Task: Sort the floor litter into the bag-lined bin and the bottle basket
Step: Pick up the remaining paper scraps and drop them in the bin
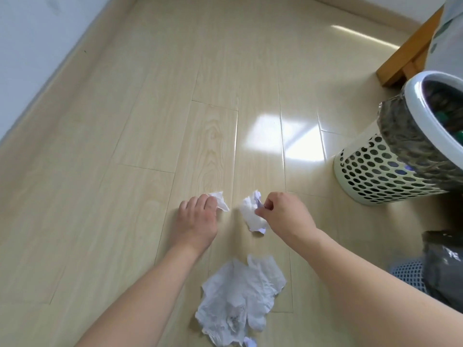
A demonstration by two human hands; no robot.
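Pale wood floor [150, 121]: our left hand [198, 216] grips a small tissue scrap [220, 200], our right hand [285, 216] pinches a crumpled paper wad [251, 216].

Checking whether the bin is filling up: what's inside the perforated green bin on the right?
The green bin holds a dark bag liner folded over its rim. Inside, dim greenish shapes show, too dark to identify. Most of the interior lies beyond the frame edge.

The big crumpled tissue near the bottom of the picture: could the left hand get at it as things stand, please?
Probably yes. The big tissue lies in the open on the floor with nothing over it. But the left hand already grips a small paper scrap, so its fingers are taken.
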